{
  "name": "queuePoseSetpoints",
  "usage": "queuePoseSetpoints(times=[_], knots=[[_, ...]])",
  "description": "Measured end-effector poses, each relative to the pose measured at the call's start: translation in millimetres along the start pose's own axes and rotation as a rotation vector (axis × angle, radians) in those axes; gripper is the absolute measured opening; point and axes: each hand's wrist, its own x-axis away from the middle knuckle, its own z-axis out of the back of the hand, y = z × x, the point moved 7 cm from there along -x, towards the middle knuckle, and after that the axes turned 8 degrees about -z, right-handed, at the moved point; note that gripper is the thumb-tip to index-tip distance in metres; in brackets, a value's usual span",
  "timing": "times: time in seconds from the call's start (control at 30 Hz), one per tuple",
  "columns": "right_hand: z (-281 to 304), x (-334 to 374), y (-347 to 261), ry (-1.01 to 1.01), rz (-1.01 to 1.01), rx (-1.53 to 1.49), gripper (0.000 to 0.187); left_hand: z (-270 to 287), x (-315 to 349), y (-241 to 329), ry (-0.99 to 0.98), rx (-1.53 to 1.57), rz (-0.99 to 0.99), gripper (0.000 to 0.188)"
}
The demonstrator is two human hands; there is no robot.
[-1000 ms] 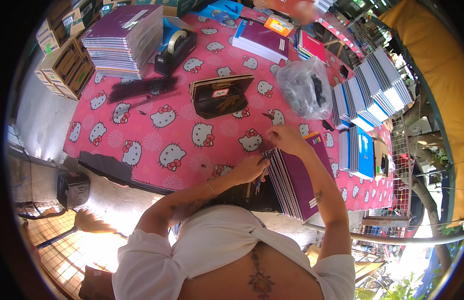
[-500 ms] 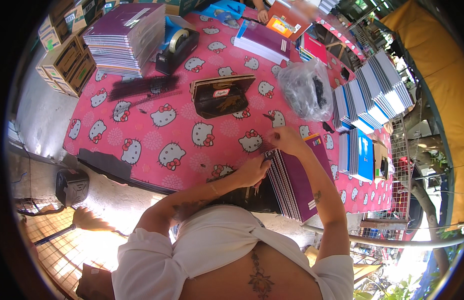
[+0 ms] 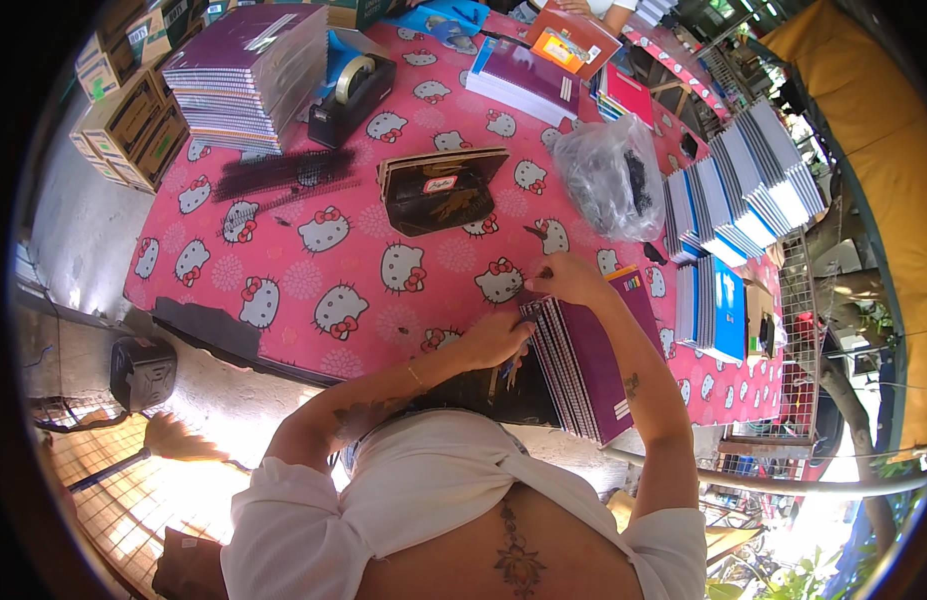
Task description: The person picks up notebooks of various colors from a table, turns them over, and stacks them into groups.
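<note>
A stack of purple spiral notebooks [image 3: 598, 365] lies at the table's near edge in front of me, its coil-bound spines facing left. My left hand [image 3: 495, 342] is closed around a small plier-like hand tool [image 3: 508, 371] beside the top end of those spines; the fingers cover most of it. Just above, my right hand [image 3: 571, 280] bends over the far corner of the stack with its fingertips pinched together by the coil ends. Whatever is in that pinch is too small to make out.
A black desk stand [image 3: 441, 200] stands mid-table. Loose black coils [image 3: 283, 177], a tape dispenser [image 3: 351, 100] and a tall notebook stack [image 3: 233, 85] are at left. A clear plastic bag [image 3: 608, 180] and blue-and-white notebook stacks [image 3: 748, 180] lie right. Another person's hand [image 3: 575, 6] shows at the far edge.
My left hand and its tool have shifted slightly down and left, off the coil ends. My right hand stays nearly in place. The other person's hand at the far edge has moved.
</note>
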Motion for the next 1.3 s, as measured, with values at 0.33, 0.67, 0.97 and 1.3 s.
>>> queuePoseSetpoints(times=[0.33,0.67,0.97,1.3], knots=[[-3,-1,2,-0.027,-0.03,-0.017,0.04,-5,-11,-21,0.005,0.042,0.069,0.037],[-4,1,-1,-0.017,-0.041,-0.014,0.042,-7,-8,-28,-0.024,0.209,0.193,0.03],[-4,0,-1,0.037,0.0,-0.062,0.038,-6,5,-21,-0.07,0.081,0.01,0.033],[-6,-1,-15,-0.031,-0.006,0.156,0.039,6,-5,-28,-0.039,-0.121,-0.01,0.034]])
